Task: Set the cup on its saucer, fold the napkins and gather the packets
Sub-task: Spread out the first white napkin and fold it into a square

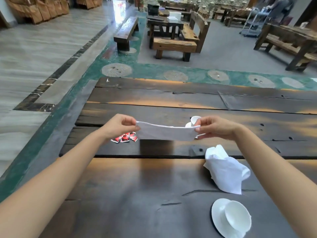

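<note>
I hold a white napkin stretched in the air above the dark wooden table. My left hand pinches its left end and my right hand pinches its right end. A second white napkin lies crumpled on the table at the right. A white cup stands on its white saucer at the near right. Red packets lie in a small heap below my left hand. Another small white cup on a saucer shows partly behind the held napkin.
The table's left edge drops to a green and grey floor. Wooden benches and tables stand farther back in the room. A metal cart stands at the far right.
</note>
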Motion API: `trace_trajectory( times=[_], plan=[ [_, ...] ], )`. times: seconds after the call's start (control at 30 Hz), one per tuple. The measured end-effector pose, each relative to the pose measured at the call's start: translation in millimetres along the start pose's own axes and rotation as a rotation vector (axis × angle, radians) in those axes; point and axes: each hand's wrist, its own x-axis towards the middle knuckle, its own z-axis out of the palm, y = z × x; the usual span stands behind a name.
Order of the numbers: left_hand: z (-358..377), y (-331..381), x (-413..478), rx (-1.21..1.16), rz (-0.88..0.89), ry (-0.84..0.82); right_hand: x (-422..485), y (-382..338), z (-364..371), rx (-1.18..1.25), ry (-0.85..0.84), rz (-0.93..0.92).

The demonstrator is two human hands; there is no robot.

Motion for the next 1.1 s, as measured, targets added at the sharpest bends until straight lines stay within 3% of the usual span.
trace_trajectory(
  times=[0.2, 0.67, 0.9, 1.1],
  plan=[
    [58, -66, -66, 0.073, -0.201, -0.295, -28, 96, 63, -0.014, -0.150, 0.202],
    [147, -156, -156, 0.165, -0.435, -0.559, -80, 202, 167, -0.008, -0.283, 0.493],
    [158, -169, -166, 0.188, -0.472, -0.538, -86, 211, 182, 0.053, -0.246, 0.563],
    [154, -162, -158, 0.113, -0.462, -0.477, -82, 210, 184, 0.175, -0.092, 0.539]
  ],
)
